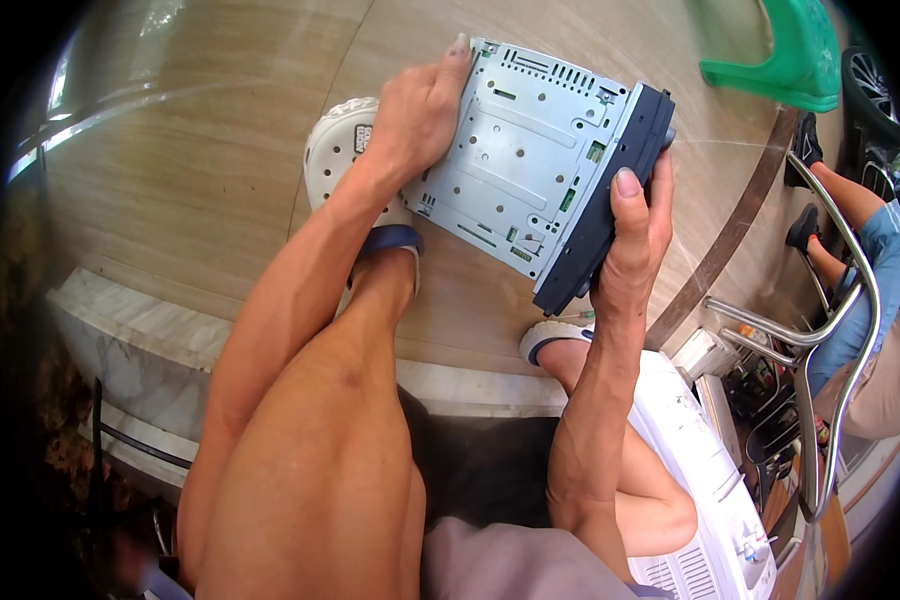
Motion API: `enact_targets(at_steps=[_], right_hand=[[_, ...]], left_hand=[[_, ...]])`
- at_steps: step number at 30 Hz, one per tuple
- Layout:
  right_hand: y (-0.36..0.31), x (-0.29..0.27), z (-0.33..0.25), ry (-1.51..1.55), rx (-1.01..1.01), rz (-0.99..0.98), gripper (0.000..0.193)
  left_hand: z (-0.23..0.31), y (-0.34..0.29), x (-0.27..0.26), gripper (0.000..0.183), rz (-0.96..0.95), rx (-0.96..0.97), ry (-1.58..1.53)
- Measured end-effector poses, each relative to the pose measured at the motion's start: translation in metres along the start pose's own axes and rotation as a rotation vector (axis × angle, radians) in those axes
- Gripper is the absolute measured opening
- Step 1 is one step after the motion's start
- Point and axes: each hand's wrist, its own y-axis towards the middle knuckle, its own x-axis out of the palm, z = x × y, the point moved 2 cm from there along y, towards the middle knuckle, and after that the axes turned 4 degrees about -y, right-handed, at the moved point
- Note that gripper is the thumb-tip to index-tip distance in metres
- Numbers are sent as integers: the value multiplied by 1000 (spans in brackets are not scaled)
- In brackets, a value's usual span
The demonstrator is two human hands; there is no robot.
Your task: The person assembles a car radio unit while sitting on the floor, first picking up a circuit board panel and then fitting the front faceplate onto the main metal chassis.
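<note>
Between my hands, above the tiled floor, is a car stereo [515, 150] with a silver metal case and a black front panel [610, 200]. Slots, round holes and bits of green circuit board show on its perforated face. My left hand [420, 115] grips the case's left edge, the thumb at its far corner and the other fingers hidden. My right hand [635, 225] is closed round the black front panel, its thumb on the near face and fingers behind. A round knob [669, 137] sticks out from the panel beside the right fingers.
A white clog [335, 150] is on my left foot, another [550, 340] on my right. White plastic appliance casing [680, 450] lies at right. Beyond are a metal-framed chair [860, 320], another person's legs [855, 200] and a green plastic stool [785, 60]. A stone step [150, 320] runs below.
</note>
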Motion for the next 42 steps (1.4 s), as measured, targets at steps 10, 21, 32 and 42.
enact_targets(at_steps=[10,21,32,42], right_hand=[[4,-5,7,-104,-61,41,97],[2,-7,7,-82,-14,42,98],[0,-7,13,-77,-39,61,95],[0,-9,15,-110,-23,65,94]], left_hand=[[7,-6,6,52,131,156,8],[85,19,39,31,-196,675,275],[75,12,44,24,-236,944,154],[74,11,44,22,-241,984,112]])
